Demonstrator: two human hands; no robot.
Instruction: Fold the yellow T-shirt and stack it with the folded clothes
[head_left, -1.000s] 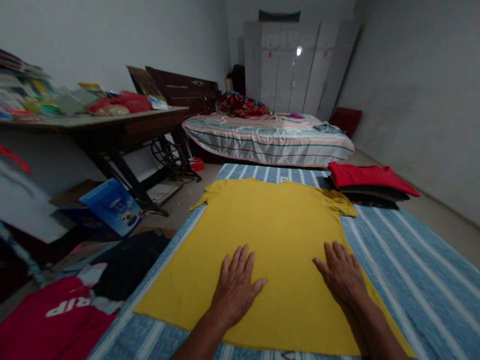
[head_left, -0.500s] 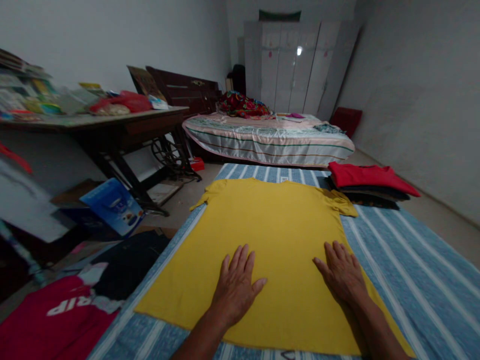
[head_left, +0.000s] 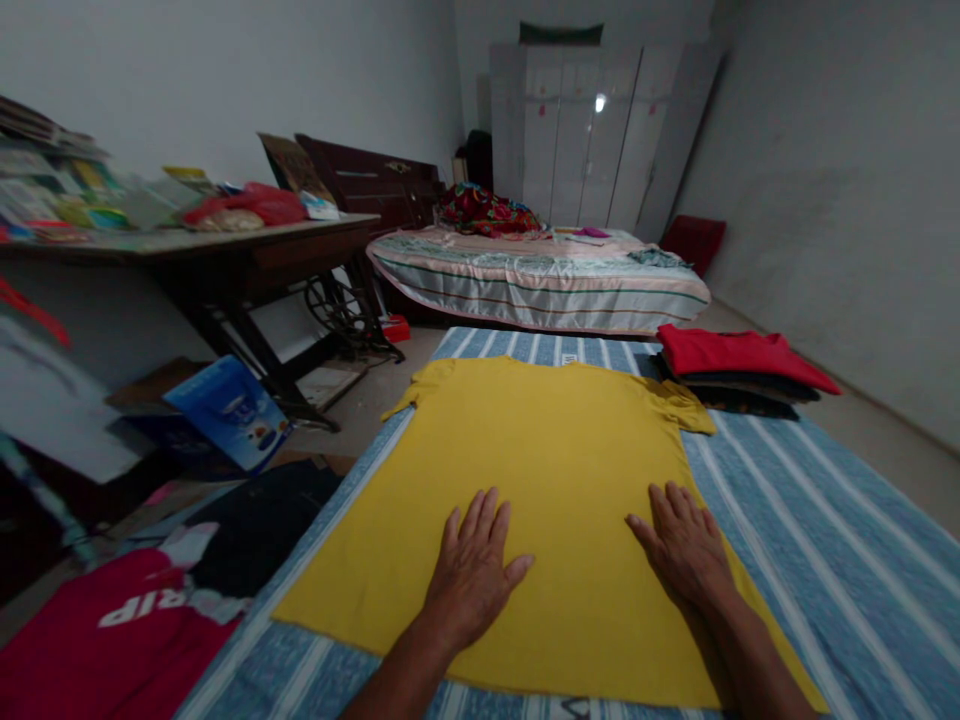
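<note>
A yellow short-sleeved T-shirt (head_left: 555, 450) lies spread flat, its neckline at the far end and its hem towards me. My left hand (head_left: 474, 570) rests palm down on the lower middle of the shirt, fingers outstretched and thumb apart. Near the shirt's right side edge, my right hand (head_left: 684, 540) is also palm down with its fingers extended. Neither hand grips the fabric. Beneath the shirt is a blue and white striped sheet (head_left: 817, 520).
A folded pile topped by a red garment (head_left: 742, 355) sits at the sheet's far right. Loose clothes, including a pink-red shirt (head_left: 112, 640), lie at lower left. A sewing-machine table (head_left: 300, 240) stands left; a made bed (head_left: 540, 280) and wardrobe (head_left: 577, 140) are beyond.
</note>
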